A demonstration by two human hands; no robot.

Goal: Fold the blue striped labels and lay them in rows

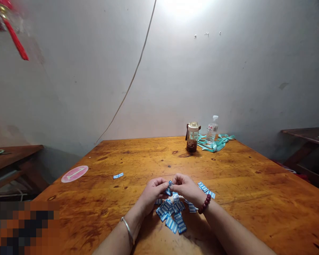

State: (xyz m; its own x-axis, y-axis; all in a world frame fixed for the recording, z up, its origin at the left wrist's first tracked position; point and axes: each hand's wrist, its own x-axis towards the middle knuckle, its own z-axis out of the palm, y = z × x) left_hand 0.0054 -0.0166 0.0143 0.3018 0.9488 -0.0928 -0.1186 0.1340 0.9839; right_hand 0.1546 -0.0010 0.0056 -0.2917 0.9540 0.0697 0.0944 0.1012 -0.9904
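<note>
Both of my hands meet over a small loose pile of blue-and-white striped strips [171, 211] on the wooden table. Between the fingertips of my left hand [154, 191] and my right hand [184, 186] is one blue-and-white strip [169, 188], pinched from both sides. Too little of it shows to tell exactly what kind of thing it is. Part of the pile lies under my right wrist, and another strip [206, 190] sticks out beyond it. A short separate piece [118, 175] lies to the left, apart from the pile.
On the wooden table [138, 159] a pink oval sticker [74, 174] marks the left edge. Toward the back right stand a brown-strapped drink bottle [192, 138] with dark liquid and a clear water bottle [212, 130], beside turquoise ribbons [215, 144]. A wall rises behind.
</note>
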